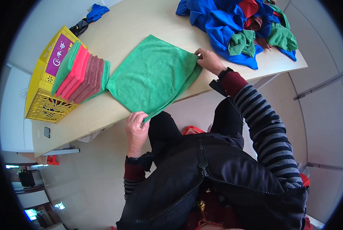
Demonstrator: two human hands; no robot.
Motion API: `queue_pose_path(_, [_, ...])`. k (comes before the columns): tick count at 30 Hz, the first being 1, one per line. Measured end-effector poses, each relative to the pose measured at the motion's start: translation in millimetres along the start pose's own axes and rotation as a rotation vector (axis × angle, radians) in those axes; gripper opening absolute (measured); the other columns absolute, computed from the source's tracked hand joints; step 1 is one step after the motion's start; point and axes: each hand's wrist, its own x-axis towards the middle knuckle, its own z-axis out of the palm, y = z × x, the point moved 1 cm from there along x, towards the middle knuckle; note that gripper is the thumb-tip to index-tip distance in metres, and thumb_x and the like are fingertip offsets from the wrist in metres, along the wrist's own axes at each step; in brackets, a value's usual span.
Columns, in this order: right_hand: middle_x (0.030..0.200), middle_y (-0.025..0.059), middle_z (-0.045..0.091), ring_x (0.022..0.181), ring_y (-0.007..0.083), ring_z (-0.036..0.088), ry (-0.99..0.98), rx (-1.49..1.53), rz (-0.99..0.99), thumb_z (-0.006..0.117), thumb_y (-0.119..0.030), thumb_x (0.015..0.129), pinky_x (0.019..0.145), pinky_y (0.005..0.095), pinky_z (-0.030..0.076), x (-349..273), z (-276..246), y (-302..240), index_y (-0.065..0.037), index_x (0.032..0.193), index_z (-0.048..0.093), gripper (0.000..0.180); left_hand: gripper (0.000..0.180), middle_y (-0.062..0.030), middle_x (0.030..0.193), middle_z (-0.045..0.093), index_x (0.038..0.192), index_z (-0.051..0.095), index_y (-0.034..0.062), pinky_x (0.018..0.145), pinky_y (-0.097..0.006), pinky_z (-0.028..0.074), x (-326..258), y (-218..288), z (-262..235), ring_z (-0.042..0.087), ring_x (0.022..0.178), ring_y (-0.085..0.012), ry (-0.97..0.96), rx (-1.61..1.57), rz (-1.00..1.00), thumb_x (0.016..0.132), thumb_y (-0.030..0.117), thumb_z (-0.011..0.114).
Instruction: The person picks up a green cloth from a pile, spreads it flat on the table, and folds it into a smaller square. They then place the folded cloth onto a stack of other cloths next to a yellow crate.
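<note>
A green cloth [150, 73], folded over on itself, lies on the table with its near edge overhanging the front. My left hand [137, 128] pinches its near left corner at the table's front edge. At the far right corner, my right hand [209, 61] grips the cloth between thumb and fingers. Just left of the cloth stands a row of folded cloths [81, 74] in green, red and brown, leaning against a yellow crate. Close beyond my right hand is a loose heap of blue, green, red and brown cloths [229, 27].
The yellow plastic crate [33, 90] stands at the table's left end. A phone-like dark flat object [47, 132] lies near the front left edge of the pale table [98, 111]. A blue cloth [97, 12] and a black item [79, 27] are at the far left.
</note>
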Motion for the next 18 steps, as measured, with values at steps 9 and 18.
queue_pose_path(9, [0.086,0.018,0.069,0.081,0.0321,0.069,0.165,0.075,-0.323,0.054,-0.001,0.082,0.075,0.0413,0.054,-19.8,6.8,-8.2,-0.011,0.112,0.067,0.034,0.022,-0.0111,0.09,0.066,0.089,0.063,0.0025,0.079,-0.04,0.05,-1.0,-4.8,-5.6,0.064,0.087,-0.0312,-0.012,0.046,-0.019,0.073,-0.003,0.076])
queue_pose_path(18, [0.073,-0.0059,0.055,0.06,0.0032,0.054,0.01,0.641,0.158,0.055,-0.005,0.092,0.052,0.0197,0.042,-47.3,-15.9,25.7,-0.011,0.108,0.066,0.02,0.02,-0.0131,0.094,0.066,0.094,0.064,0.0019,0.08,-0.041,0.05,49.0,-24.8,-13.0,0.063,0.09,-0.0336,0.006,0.138,0.065,0.076,-0.001,0.073])
